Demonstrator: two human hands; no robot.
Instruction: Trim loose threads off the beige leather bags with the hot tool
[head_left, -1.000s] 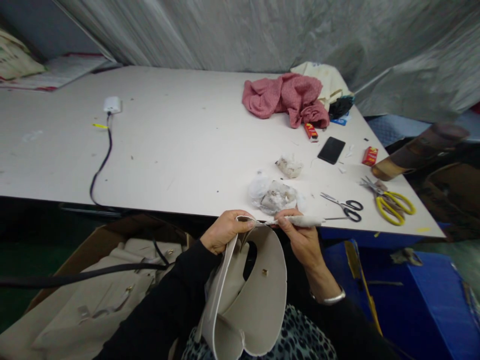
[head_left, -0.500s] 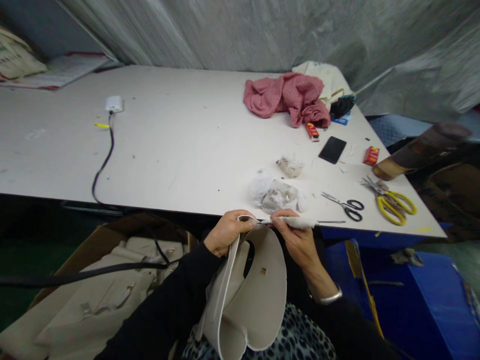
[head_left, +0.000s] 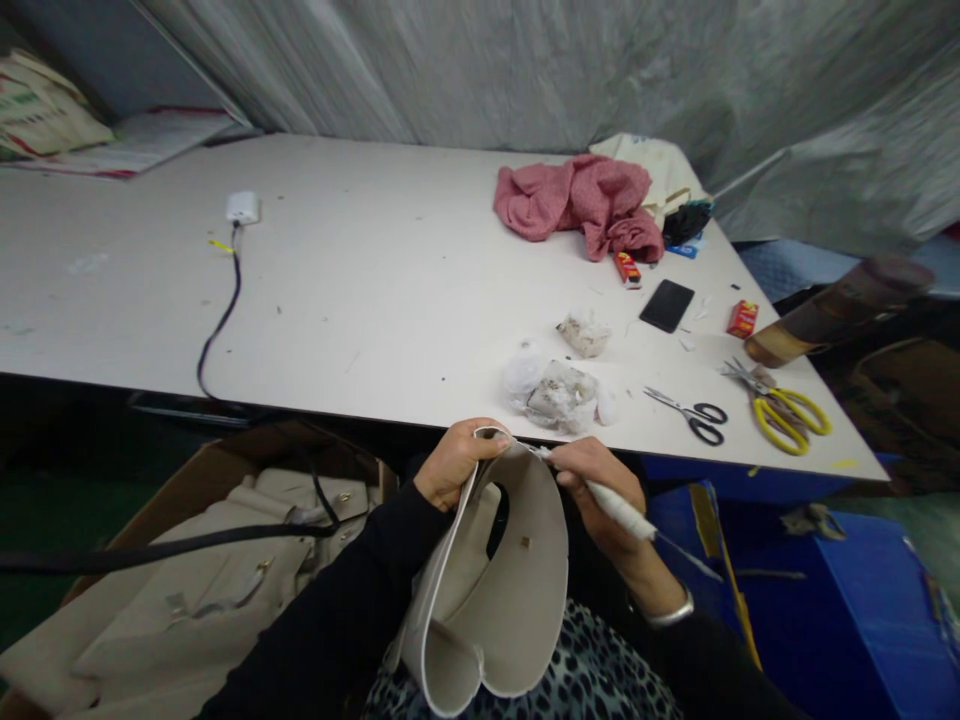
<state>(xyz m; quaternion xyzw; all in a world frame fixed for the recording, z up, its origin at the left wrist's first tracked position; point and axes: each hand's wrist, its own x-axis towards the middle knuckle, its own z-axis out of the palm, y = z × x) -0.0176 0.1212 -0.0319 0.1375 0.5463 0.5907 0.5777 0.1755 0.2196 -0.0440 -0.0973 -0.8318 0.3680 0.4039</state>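
A beige leather-like bag (head_left: 529, 610), with an oval cut-out and a small metal fitting, lies curled open over my lap. My left hand (head_left: 452, 463) pinches its upper edge between thumb and fingers. Closed round a thin tool with a white-wrapped handle (head_left: 621, 512) is my right hand (head_left: 604, 485). The tool's near tip meets the bag's upper rim, just right of my left hand; its exact shape is too small to tell. A thin metal rod sticks out of the handle's other end, slanting down to the right.
On the white table (head_left: 360, 280) lie plastic-wrapped lumps (head_left: 562, 395), black-handled scissors (head_left: 690, 412), yellow-handled scissors (head_left: 784, 410), a black flat object (head_left: 667, 305) and a pink cloth (head_left: 577, 200). A cardboard box (head_left: 214, 470) of beige bags stands left; a blue bin (head_left: 840, 600) stands right.
My right hand has turned, so the tool's rear end now points down to the right instead of lying level. My left hand keeps its pinch on the bag. The view has shifted slightly.
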